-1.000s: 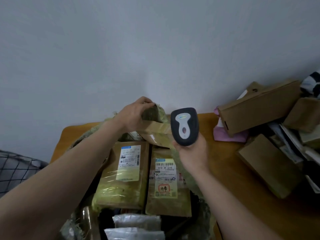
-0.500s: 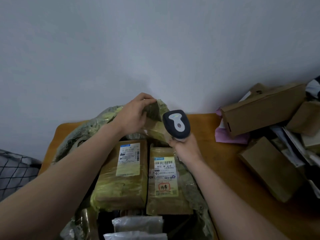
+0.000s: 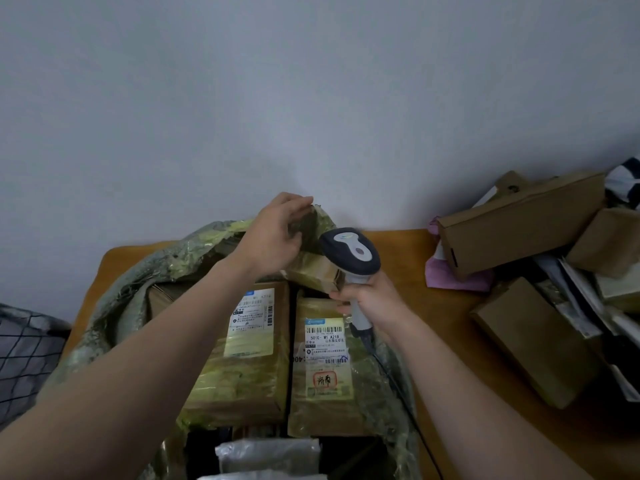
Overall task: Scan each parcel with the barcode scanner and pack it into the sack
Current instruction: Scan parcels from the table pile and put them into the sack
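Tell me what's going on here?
A person is packing parcels. The left hand grips the far rim of the sack, just over a small taped parcel. The right hand holds the barcode scanner beside it. Two labelled parcels lie side by side in the sack; cardboard boxes sit piled on the table.

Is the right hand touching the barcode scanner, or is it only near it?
Touching. The head view shows the right hand with its fingers curled round the handle of the barcode scanner, with no gap.
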`<state>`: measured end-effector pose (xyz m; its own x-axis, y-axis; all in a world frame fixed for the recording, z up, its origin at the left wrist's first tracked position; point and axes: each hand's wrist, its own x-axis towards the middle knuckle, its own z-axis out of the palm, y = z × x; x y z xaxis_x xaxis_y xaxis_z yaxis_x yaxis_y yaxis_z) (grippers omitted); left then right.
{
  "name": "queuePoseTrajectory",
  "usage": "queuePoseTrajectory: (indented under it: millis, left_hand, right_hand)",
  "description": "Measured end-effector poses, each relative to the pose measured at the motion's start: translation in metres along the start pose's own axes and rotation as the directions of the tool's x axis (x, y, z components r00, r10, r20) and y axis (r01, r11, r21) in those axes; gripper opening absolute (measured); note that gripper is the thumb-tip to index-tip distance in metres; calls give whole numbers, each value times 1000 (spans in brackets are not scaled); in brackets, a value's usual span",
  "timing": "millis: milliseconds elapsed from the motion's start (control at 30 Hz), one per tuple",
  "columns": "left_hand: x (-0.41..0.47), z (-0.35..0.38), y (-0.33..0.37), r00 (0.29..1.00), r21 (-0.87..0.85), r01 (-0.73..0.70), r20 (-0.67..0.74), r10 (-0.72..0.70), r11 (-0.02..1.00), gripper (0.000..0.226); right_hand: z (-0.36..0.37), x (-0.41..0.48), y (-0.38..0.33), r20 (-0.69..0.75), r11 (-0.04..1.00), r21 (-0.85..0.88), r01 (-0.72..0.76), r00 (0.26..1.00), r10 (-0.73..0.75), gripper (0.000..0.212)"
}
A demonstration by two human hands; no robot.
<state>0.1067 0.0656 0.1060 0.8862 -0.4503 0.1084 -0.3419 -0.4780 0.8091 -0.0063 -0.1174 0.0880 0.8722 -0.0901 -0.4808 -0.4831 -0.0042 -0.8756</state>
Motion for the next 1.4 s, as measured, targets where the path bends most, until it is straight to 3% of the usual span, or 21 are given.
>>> queuePoseTrajectory:
  millis: [67, 200, 300, 500, 633, 800, 933, 1133, 1300, 1400]
  left_hand:
    - [-3, 2, -3, 1000, 15, -12, 10, 12, 1000, 61]
    - [-5, 6, 1, 992, 220, -41, 124, 13, 975, 40]
    - [-8, 10, 2, 978, 336, -74, 210, 2, 939, 48]
    - [-10, 5, -3, 942, 389, -194, 330, 61, 901, 61]
    - [-12, 6, -1, 948, 405, -203, 308, 76, 892, 39]
    - [-13, 3, -2, 953, 388, -204, 290, 91, 899, 36]
    - [-15, 2, -5, 955, 412, -222, 273, 113, 884, 39]
    - [-17, 6, -2, 957, 478, -248, 259, 134, 843, 40]
    - [-16, 26, -5, 975, 691, -221, 174, 139, 688, 49]
    - [-19, 41, -5, 978, 714, -187, 202, 58, 675, 48]
  right_hand:
    - [-2, -1, -1, 26, 1000, 17, -5, 1000, 5, 55]
    - [-7, -6, -3, 64, 994, 95, 47, 997, -53, 54]
    - [-11, -8, -2, 64, 990, 127, 68, 995, -76, 58]
    - [-13, -8, 3, 72, 983, 172, 71, 994, -84, 62]
    - [-12, -6, 4, 74, 986, 154, 57, 995, -69, 59]
    - [-11, -5, 8, 31, 992, 108, -71, 997, 68, 56]
    - [-12, -6, 6, 15, 990, 99, -103, 995, 102, 40]
    - [-11, -13, -2, -103, 997, -2, -78, 992, 78, 31]
    - [-16, -20, 2, -207, 998, -57, -5, 978, -7, 25]
    - [-24, -24, 3, -291, 999, -27, 26, 956, -32, 22]
